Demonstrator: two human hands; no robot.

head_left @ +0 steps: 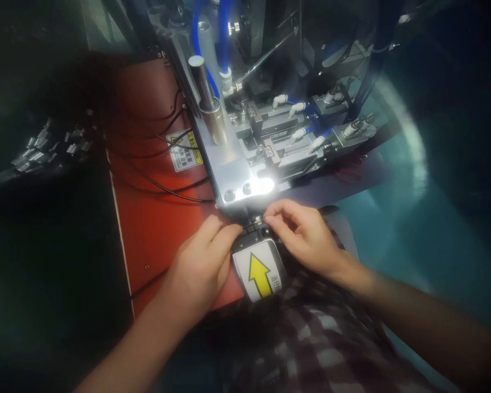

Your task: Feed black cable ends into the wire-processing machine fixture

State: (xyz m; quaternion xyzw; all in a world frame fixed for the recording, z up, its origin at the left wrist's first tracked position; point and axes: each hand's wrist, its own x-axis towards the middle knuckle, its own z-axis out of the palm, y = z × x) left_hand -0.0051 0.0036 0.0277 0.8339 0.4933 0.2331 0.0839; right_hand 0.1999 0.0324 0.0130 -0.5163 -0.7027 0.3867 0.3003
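My left hand (202, 254) pinches at the front of the machine, with thumb and forefinger close to a black fixture (251, 234). Across from it, my right hand (306, 234) is also closed in a pinch, its fingertips beside a small shiny metal piece (257, 220). A thin dark line runs between the two pinches, but what each holds is too small to name. Below the fingertips sits a white label (249, 284) with a yellow arrow (260, 275) pointing toward the machine.
Above my hands a bright metal plate (229, 174) carries a steel post (202, 82). Pneumatic slides (286, 147) with white fittings and blue tubes extend right. Black cables cross the red base (163, 218), which bears a warning label (185, 152). Blurred shiny metal parts (45, 147) lie left.
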